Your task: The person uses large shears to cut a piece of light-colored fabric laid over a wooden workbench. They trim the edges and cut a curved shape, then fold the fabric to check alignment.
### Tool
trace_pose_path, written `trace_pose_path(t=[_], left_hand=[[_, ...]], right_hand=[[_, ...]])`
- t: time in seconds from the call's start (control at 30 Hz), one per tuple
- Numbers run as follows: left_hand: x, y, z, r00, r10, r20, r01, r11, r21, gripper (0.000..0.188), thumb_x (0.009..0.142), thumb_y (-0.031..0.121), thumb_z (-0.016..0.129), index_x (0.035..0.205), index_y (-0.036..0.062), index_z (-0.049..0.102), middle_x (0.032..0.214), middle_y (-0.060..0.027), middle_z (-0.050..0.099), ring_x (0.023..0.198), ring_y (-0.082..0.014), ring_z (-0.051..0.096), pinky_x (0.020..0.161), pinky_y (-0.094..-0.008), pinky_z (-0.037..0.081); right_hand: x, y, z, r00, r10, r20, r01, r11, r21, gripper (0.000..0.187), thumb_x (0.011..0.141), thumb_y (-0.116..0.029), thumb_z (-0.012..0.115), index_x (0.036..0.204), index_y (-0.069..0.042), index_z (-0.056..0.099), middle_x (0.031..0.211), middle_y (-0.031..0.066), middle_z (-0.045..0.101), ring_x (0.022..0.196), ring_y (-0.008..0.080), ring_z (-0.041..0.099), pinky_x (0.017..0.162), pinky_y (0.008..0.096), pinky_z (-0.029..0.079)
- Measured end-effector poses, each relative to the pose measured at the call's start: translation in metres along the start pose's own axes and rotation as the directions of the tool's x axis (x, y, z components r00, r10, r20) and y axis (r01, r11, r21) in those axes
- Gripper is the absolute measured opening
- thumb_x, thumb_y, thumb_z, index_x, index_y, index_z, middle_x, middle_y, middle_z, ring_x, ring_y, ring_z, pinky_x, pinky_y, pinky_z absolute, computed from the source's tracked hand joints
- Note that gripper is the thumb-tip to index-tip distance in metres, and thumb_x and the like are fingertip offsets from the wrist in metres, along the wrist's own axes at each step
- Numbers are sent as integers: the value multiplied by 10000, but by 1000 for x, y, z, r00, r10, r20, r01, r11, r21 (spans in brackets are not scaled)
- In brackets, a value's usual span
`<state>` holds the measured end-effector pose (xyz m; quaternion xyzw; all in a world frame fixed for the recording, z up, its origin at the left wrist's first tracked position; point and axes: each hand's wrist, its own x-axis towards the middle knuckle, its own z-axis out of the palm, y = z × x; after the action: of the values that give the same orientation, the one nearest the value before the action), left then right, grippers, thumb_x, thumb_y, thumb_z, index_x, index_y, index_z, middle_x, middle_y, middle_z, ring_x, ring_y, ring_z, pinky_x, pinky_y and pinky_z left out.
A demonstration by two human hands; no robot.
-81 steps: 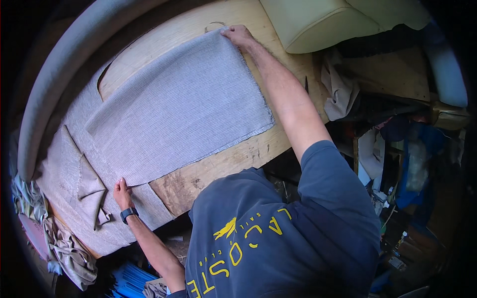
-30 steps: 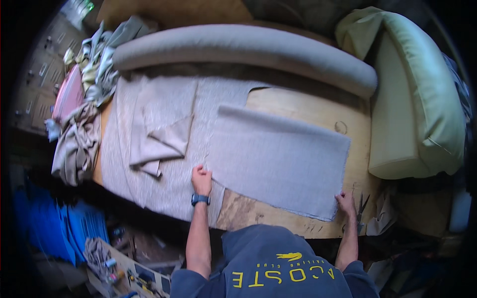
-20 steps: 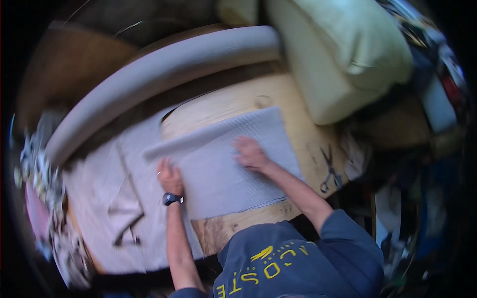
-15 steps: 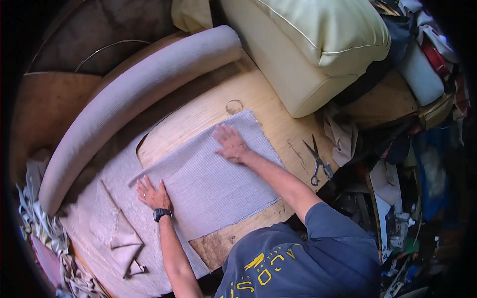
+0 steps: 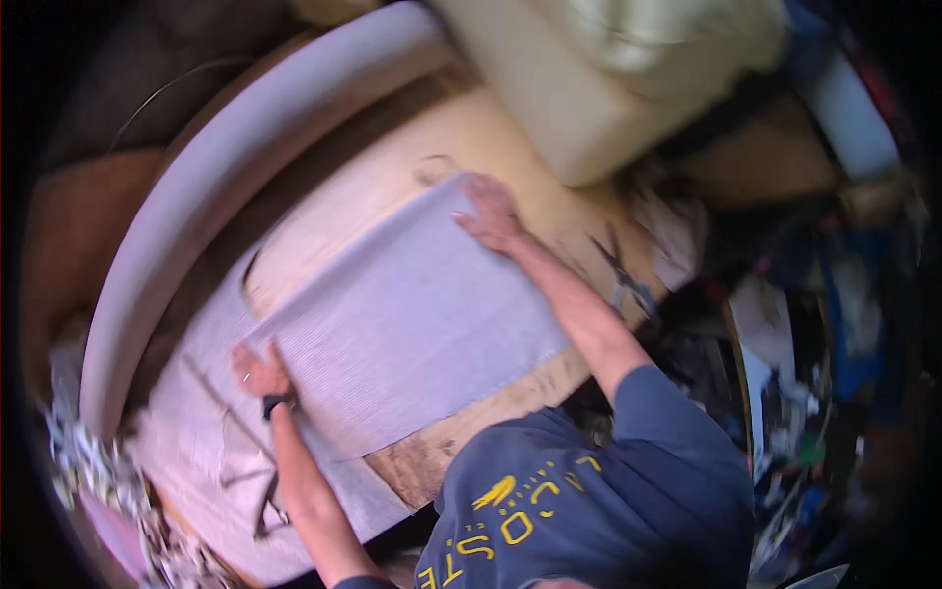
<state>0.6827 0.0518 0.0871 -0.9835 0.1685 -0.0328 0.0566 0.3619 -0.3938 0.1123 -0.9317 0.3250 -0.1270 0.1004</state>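
A grey ribbed fabric piece lies across the wooden table. My left hand, with a ring and a dark wristwatch, rests at its left edge, thumb apart from the fingers. At the far right corner of the same piece, my right hand lies palm down with the thumb spread. Both hands look open, though motion blur softens the fingertips. A pair of scissors lies on the table to the right of my right forearm. Under and beyond my left hand spreads a larger beige cloth with a folded part.
A long curved fabric-covered roll arcs along the far left. A cream upholstered cushion block stands at the back right. Bare wood of the table shows between them. Scraps of cloth pile at the lower left; clutter fills the right.
My right hand has slid outward to the far right corner of the fabric piece, and my left hand has moved outward to its left edge. The whole view has shifted slightly and blurred.
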Motion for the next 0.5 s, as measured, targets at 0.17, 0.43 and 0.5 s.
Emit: trace_pose_path(t=[0.17,0.43,0.5], left_hand=[[-10,-39,9,991,76,-111,-118,890,-441,601,960,356,494,1373,-71,406,1417,-277,406,1364,-366,333,1132,-406,256],[12,-44,0,965,-259,-29,227,889,-397,627,885,542,528,1235,26,588,1272,-222,540,1234,-359,454,1053,-458,338],[18,-33,-22,941,-323,-105,237,846,-478,663,778,540,678,1213,46,593,1293,-175,532,1220,-344,466,1038,-444,360]], right_hand=[[-98,25,-81,968,141,-209,-87,965,248,419,843,-216,650,1202,-25,552,1271,199,517,1204,352,456,1014,449,352],[-293,79,-130,819,571,-64,-573,819,-25,705,774,-298,726,1345,9,449,1354,231,475,1267,391,433,1063,470,340],[-305,76,-123,868,496,-16,-494,860,-130,661,827,-261,689,1365,20,425,1378,244,446,1282,401,413,1085,468,316]])
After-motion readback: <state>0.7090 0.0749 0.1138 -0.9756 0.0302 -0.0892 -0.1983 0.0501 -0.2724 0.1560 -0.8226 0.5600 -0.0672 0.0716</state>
